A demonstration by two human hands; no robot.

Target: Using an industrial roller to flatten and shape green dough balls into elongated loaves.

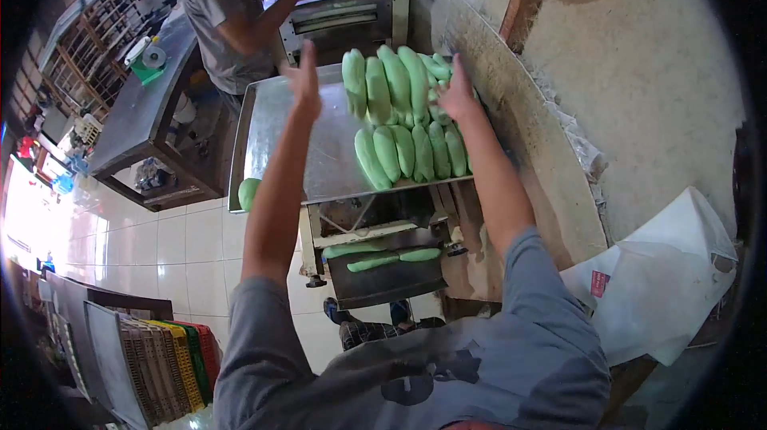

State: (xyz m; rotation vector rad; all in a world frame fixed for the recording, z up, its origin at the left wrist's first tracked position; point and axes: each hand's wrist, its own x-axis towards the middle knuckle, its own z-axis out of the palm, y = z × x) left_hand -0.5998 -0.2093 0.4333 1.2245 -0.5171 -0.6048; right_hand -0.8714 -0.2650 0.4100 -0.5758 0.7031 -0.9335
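Observation:
Elongated pale green dough rolls [397, 79] lie side by side in two rows on a large metal tray [272, 128]. The nearer row [402, 154] sits along the tray's front edge, and the rows fill its right part. My left hand [304, 87] hovers over the bare left part of the tray, slightly blurred, fingers apart and holding nothing. At the right end of the far row is my right hand [455, 99], fingers spread beside the rolls; whether it touches them I cannot tell. A single green dough piece [248, 193] rests at the tray's near left corner.
Below the tray, more green rolls [374, 261] lie on a machine's dark belt. Beyond it, a person [228, 23] stands by another machine [339, 15]. A table [148, 99] with a green scale [146, 63] is left, stacked crates [172, 366] lower left, a white sack [659, 278] right.

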